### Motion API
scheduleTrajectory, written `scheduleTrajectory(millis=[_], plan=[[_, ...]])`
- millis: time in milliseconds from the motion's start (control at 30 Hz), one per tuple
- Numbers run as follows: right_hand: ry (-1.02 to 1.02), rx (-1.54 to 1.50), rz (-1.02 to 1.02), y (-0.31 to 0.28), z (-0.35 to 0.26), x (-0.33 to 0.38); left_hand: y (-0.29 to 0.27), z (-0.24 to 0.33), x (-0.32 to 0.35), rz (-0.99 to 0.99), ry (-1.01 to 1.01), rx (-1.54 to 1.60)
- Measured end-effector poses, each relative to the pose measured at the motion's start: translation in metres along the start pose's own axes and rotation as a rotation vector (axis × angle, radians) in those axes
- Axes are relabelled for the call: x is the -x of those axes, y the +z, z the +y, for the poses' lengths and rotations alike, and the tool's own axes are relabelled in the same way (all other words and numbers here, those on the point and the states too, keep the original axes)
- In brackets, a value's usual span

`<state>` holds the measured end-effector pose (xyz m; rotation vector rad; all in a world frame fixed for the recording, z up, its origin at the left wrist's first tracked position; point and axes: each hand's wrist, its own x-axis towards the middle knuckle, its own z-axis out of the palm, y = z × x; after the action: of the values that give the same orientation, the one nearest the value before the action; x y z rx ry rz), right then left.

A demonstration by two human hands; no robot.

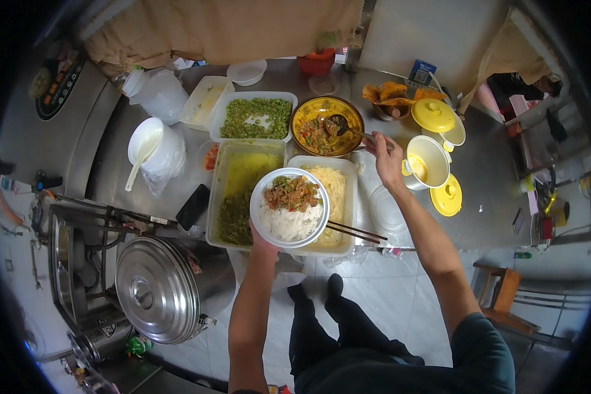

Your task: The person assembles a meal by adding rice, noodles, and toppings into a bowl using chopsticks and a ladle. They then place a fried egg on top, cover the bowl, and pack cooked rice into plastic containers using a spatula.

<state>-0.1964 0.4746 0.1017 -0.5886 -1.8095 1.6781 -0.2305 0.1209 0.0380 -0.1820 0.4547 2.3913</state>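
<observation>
My left hand [264, 240] holds a white round bowl [257, 211] from below at its near side. White rice [289, 223] fills much of the bowl, topped with chopped meat and peppers [293, 194]. The fingers of my right hand [385, 159] are closed on the handle of a ladle [356, 132]. The ladle's dark head rests in a yellow patterned bowl [301, 117] of chopped meat and peppers. Under the held bowl are a tub of dark greens in yellow-green liquid [253, 164] and one of pale yellow shreds [338, 187], with chopsticks [358, 231] jutting out.
A tub of chopped greens [269, 118] sits behind. White-and-yellow pots [433, 157] and yellow lids [446, 198] stand to the right. Leftward are a white bucket with a spoon [154, 141], a dark phone [193, 206] and a large lidded steel pot [152, 289].
</observation>
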Motion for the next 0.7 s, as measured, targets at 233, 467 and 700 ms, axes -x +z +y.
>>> scheduleTrajectory(millis=[233, 467, 700], plan=[[0.339, -0.433, 0.258, -0.019, -0.032, 0.001, 0.023, -0.003, -0.007, 0.049, -0.001, -0.026], [0.056, -0.263, -0.095, -0.044, -0.142, 0.076, 0.052, -0.016, -0.025, -0.040, -0.072, 0.138], [-0.565, 0.320, -0.550, -0.061, -0.169, 0.152, 0.060, -0.021, -0.027, -0.010, -0.094, 0.182]])
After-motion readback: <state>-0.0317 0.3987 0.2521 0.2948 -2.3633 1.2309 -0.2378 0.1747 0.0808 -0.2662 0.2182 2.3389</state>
